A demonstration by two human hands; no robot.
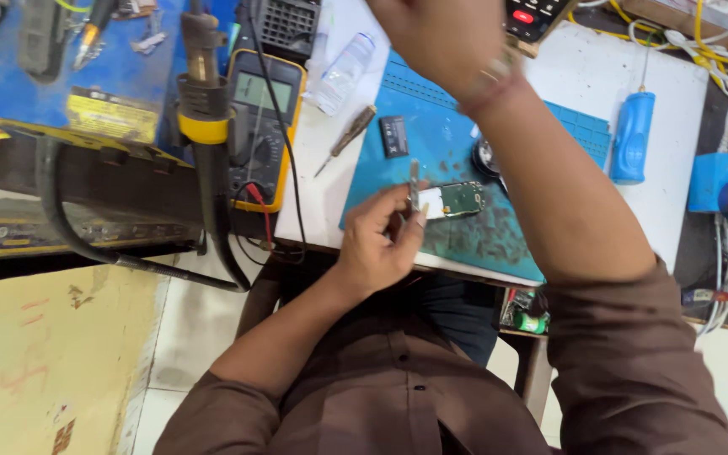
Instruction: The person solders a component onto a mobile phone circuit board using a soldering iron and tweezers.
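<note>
Two hands are at work over a blue-green repair mat (448, 139). The left hand (378, 240) has its fingers pinched together on a thin metal tool (414, 187), held upright against the pale end of a small circuit board (452, 200) that lies near the mat's front edge. The right hand (436, 34) is raised high, toward the top of the view, and its fingers are cut off, so I cannot tell whether they are open or closed. A small black battery (394, 136) and a screwdriver (345, 139) lie beside the mat's left edge, with a yellow multimeter (264, 126) further left and a blue bottle (632, 136) off to the right.
</note>
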